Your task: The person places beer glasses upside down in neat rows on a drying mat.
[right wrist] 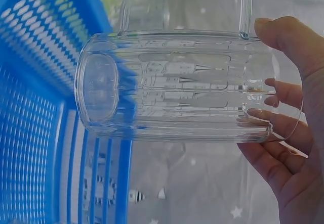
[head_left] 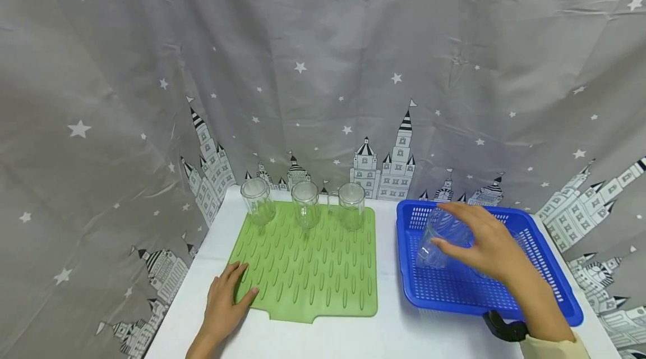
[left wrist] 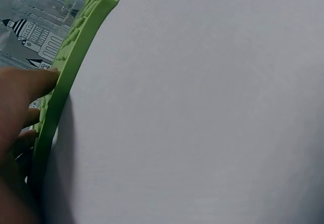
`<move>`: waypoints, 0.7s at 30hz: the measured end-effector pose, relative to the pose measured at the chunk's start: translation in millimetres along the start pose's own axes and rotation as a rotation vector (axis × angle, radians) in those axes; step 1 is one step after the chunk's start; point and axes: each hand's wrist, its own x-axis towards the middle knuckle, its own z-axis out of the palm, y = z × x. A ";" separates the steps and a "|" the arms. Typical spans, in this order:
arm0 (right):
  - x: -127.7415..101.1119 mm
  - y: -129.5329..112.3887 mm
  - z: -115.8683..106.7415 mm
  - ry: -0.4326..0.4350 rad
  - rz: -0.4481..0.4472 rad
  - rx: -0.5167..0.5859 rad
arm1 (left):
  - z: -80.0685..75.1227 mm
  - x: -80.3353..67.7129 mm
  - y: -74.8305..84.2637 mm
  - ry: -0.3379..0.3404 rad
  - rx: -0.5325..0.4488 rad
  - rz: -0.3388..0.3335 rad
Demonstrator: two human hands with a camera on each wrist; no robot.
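My right hand [head_left: 484, 241] grips a clear glass mug [head_left: 441, 238] over the blue plastic basket [head_left: 545, 269]. The right wrist view shows the glass mug [right wrist: 177, 85] lying sideways in my fingers [right wrist: 283, 92], its handle up, above the basket [right wrist: 35, 82]. My left hand [head_left: 227, 297] lies flat with its fingertips on the near left corner of the green ribbed mat [head_left: 313, 269]. In the left wrist view my fingers [left wrist: 23, 90] press on the mat's edge [left wrist: 66, 67]. Three clear glasses [head_left: 305, 203] stand in a row along the mat's far edge.
The mat and basket sit side by side on a white table [head_left: 388, 336], which fills the left wrist view as the table [left wrist: 202, 107]. A grey curtain with stars and castles [head_left: 323, 67] hangs close behind. A black strap [head_left: 504, 328] circles my right wrist.
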 end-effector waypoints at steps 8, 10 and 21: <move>24.1 -27.4 22.6 0.034 -0.130 0.064 | -9.4 0.7 0.7 -0.002 -0.150 -0.128; 28.7 -34.5 27.8 0.034 -0.157 0.080 | -11.3 1.2 1.7 -0.013 -0.174 -0.164; 42.8 -62.3 50.6 -0.006 -0.243 0.125 | -4.8 -1.4 7.4 0.010 -0.176 -0.202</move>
